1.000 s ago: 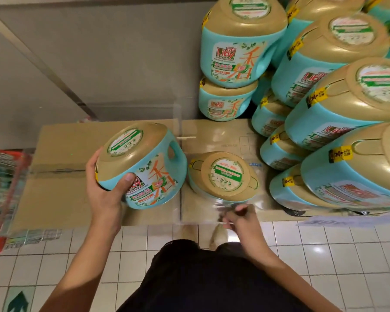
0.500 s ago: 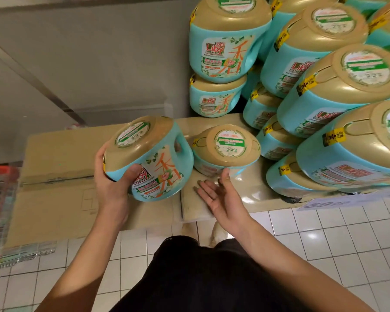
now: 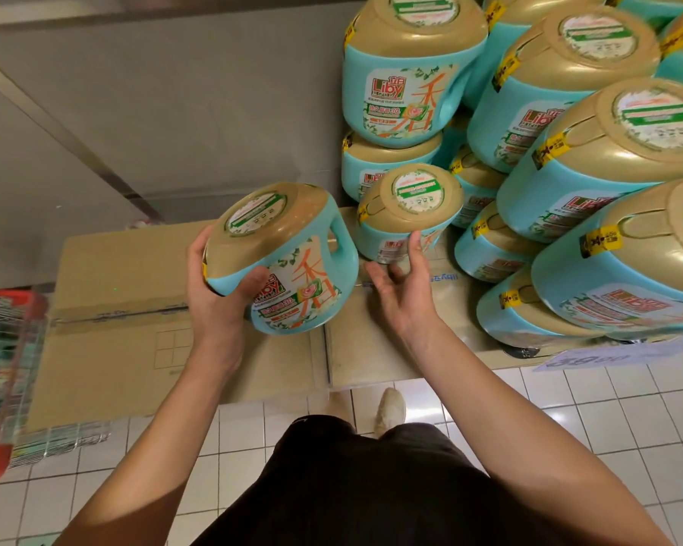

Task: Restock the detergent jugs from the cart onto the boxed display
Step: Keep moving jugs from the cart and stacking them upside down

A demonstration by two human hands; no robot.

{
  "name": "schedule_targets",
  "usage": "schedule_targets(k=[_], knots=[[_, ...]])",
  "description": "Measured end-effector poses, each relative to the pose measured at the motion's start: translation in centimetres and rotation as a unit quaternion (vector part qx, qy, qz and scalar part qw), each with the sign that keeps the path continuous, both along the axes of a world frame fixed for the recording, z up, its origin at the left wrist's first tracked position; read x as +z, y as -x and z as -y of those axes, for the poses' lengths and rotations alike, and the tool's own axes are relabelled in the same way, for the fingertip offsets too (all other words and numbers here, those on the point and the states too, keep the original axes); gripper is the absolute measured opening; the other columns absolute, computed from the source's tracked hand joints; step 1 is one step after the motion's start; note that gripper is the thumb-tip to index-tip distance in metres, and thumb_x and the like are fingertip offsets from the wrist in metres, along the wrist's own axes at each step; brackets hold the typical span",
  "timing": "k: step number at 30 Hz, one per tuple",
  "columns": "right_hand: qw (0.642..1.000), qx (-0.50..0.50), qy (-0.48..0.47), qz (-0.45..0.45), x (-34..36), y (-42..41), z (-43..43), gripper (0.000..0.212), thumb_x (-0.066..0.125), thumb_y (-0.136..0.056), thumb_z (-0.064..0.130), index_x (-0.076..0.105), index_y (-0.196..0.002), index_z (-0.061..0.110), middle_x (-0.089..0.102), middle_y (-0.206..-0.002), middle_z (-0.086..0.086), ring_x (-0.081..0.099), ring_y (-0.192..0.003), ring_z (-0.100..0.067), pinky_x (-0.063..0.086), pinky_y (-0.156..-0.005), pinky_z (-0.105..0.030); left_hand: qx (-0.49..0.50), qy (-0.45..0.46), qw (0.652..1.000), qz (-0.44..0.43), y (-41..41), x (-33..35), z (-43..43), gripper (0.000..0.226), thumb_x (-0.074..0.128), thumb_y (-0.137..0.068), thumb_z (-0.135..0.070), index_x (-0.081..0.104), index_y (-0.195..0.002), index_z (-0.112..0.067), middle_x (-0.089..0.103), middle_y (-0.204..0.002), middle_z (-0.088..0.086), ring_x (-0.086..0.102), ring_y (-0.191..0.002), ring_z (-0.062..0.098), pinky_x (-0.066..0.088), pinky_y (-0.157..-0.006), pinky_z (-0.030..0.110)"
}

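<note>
My left hand grips a teal detergent jug with a gold cap by its lower edge, tilted, just above the cardboard box display. A second jug stands on the boxes just to the right of it, next to the stack. My right hand is spread open beneath that jug, with the straight forefinger touching its front label. The red wire cart shows at the far left edge, its contents blurred.
Several identical jugs are stacked high on the right half of the boxes. A price sign hangs at the front edge below them. A grey wall is behind, white tiled floor below, and my shoe near the box front.
My right hand rose from the box's front edge to the standing jug, which now sits farther back beside the stack. My left hand keeps hold of the tilted jug.
</note>
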State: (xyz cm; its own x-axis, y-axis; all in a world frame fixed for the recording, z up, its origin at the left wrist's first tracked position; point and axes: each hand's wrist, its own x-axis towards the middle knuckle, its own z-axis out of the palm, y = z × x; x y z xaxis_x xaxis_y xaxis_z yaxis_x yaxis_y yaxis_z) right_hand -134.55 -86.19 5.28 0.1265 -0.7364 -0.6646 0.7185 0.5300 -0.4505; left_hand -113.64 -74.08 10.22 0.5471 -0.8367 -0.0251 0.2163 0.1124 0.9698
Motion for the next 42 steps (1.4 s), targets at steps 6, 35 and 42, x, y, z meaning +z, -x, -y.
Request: schedule_targets(k=[6, 35, 42], knots=[[1.000, -0.011, 0.003, -0.015, 0.1, -1.3, 0.8, 0.071, 0.074, -0.096, 0.038, 0.038, -0.156, 0.025, 0.060, -0.148, -0.013, 0.062, -0.133, -0.032, 0.053, -0.109, -0.053, 0.004, -0.005, 1.000, 0.012, -0.6, 0.5, 0.0, 0.098, 0.096, -0.068, -0.050, 0.047, -0.147, -0.021, 0.062, -0.139, 0.014, 0.065, -0.124, 0.035, 0.061, -0.090, 0.041], [0.935, 0.016, 0.203, -0.289, 1.7, 3.9, -0.4, 0.034, 0.075, -0.095, 0.007, 0.054, -0.121, 0.015, 0.066, -0.097, 0.003, 0.065, -0.091, -0.012, 0.055, -0.085, -0.031, -0.199, 0.138, 0.958, 0.157, 7.4, 7.8, 17.7, 0.096, 0.087, -0.076, -0.007, 0.028, -0.148, 0.013, 0.051, -0.144, 0.032, 0.060, -0.129, 0.042, 0.055, -0.102, 0.059], [0.819, -0.008, 0.359, -0.447, 5.2, 3.1, 1.6, 0.096, 0.091, -0.082, 0.029, 0.032, -0.158, 0.019, 0.034, -0.151, -0.002, 0.041, -0.147, -0.015, 0.047, -0.117, -0.042, -0.221, 0.107, 0.955, 0.168, 8.3, 6.5, 18.9, 0.103, 0.089, -0.075, -0.002, 0.020, -0.151, 0.010, 0.046, -0.148, 0.031, 0.057, -0.135, 0.041, 0.050, -0.108, 0.061]])
